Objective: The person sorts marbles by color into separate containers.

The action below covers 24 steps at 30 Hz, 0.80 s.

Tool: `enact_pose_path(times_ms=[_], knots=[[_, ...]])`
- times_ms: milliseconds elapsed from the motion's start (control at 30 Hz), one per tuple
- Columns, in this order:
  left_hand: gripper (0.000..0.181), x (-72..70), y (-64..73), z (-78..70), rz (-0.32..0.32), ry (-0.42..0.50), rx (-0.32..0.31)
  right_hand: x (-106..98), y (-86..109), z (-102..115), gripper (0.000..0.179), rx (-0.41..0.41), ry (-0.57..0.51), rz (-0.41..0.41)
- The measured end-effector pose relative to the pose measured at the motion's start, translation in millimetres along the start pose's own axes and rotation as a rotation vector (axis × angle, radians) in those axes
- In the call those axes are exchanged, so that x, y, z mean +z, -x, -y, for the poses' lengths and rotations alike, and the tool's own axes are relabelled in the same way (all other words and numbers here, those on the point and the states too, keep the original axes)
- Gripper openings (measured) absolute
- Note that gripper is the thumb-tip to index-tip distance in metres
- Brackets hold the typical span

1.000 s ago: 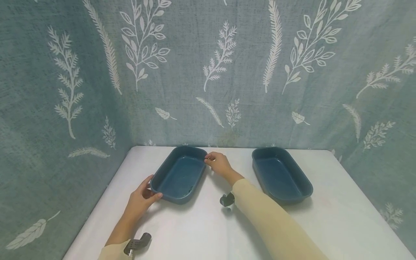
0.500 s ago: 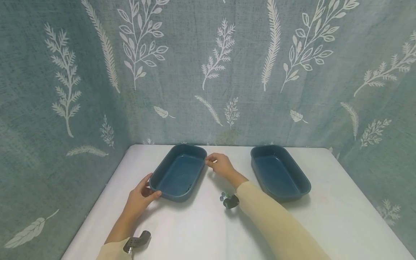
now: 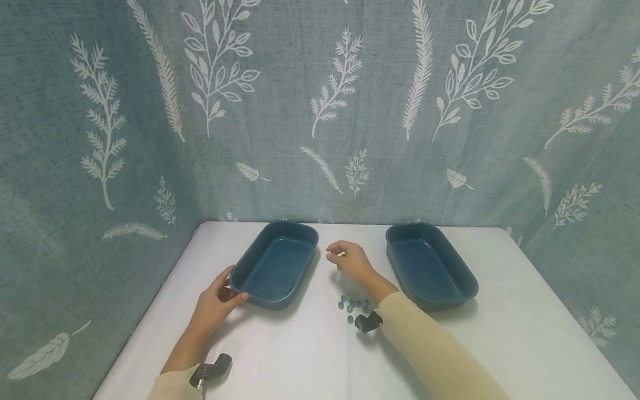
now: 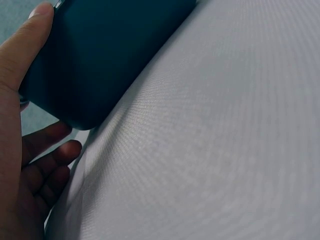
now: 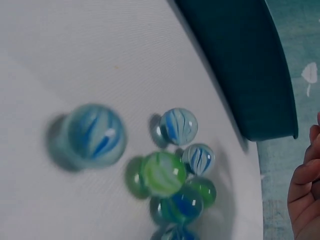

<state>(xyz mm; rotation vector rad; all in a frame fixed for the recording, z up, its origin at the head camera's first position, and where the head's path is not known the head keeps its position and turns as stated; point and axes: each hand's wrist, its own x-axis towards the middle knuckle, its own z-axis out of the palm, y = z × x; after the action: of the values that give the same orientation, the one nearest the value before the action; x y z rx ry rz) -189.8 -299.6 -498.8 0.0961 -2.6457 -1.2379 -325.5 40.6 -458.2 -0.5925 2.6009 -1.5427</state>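
Glass marbles (image 5: pixel 164 174) cluster; left hand (image 3: pixel 212 311) grips round-cornered tray (image 3: pixel 275 304); right hand (image 3: pixel 351 261), slack, seems empty.

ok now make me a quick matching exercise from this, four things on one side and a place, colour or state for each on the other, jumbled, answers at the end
Things
1. left hand
2. right hand
3. marbles
4. right tray

Place, colour or state
A. see-through, with blue or green swirls
B. dark blue, touched by neither hand
C. at the near left corner of the left tray, gripping it
D. beside the left tray's right side, not touching it

Right pairs: 1-C, 2-D, 3-A, 4-B
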Motion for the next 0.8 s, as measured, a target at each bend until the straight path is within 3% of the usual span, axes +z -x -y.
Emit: enact_pose_path(times_ms=[333, 800], knots=[[0.090, -3.3, -7.8, -3.3, 0.019, -0.018, 0.003, -10, 27.6, -6, 0.021, 0.062, -0.060, -0.072], [0.090, -1.3, 0.4, 0.4, 0.007, -0.017, -0.004, -9, 60.0, -28, 0.020, 0.183, -0.108, -0.149]])
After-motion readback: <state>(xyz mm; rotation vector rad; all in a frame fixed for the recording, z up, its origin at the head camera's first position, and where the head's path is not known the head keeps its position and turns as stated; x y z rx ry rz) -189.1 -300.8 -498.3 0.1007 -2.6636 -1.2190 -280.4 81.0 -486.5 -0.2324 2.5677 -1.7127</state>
